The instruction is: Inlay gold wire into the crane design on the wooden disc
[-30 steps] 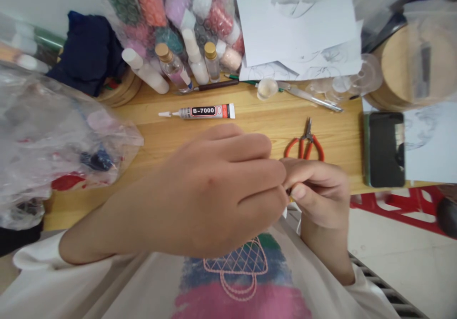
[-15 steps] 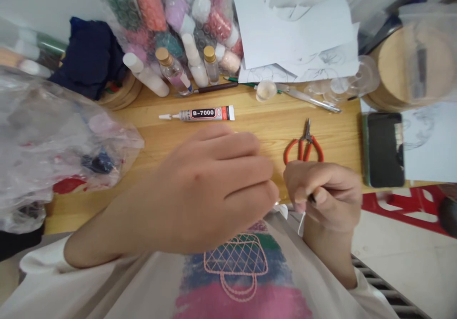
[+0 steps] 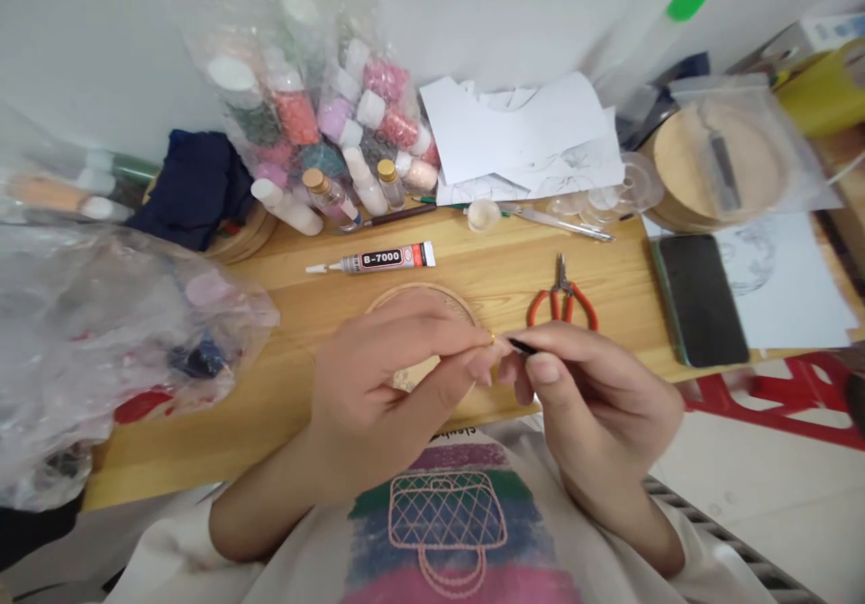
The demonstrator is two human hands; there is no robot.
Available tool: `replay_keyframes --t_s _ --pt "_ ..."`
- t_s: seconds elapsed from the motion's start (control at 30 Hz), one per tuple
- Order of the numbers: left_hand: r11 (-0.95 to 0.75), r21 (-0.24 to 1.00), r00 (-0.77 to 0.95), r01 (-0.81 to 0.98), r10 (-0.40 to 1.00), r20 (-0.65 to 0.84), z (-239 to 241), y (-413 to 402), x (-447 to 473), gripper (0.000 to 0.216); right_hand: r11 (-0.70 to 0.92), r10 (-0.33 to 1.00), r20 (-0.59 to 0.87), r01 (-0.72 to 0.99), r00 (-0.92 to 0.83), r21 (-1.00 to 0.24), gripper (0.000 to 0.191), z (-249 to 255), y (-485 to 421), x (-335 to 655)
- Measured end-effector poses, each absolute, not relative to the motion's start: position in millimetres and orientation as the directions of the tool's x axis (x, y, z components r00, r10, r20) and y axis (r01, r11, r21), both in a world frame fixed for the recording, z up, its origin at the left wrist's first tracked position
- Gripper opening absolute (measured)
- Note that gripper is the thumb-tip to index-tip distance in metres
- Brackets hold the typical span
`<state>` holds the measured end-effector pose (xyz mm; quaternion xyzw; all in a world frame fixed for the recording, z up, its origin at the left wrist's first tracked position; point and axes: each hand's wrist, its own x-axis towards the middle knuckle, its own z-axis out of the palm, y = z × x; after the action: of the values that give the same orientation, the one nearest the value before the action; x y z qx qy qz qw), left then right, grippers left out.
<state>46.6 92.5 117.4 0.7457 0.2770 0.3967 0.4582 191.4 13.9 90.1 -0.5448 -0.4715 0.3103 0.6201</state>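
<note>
Pinching thumb against forefinger above a round wooden hoop, the left hand holds a tiny gold-coloured piece. Close beside it, the right hand pinches a slim black piece; whether the pieces touch is unclear. Fine fingertip work on both seems in hand; the next move would call for steady, precise aligning.

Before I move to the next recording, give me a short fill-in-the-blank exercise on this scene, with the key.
1. The tube is printed with the label ____.
2. The small black piece is pinched in the person's ____ hand.
3. In the picture, the pliers lie to the ____ of the phone.

Missing words: B-7000; right; left.
</note>
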Motion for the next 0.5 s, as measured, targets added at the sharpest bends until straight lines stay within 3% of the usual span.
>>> replay_keyframes --t_s 0.3,0.5 --pt "-0.383 0.919 0.569 0.093 0.778 0.267 116.4 93.5 42.4 0.015 0.235 0.884 0.354 0.363 0.305 -0.902 0.025 98.0 16.0 195.1" --pt "-0.46 0.883 0.589 0.097 0.742 0.321 116.7 94.1 40.2 0.013 0.241 0.881 0.379 0.422 0.284 -0.874 0.021 100.0 17.3 196.3"
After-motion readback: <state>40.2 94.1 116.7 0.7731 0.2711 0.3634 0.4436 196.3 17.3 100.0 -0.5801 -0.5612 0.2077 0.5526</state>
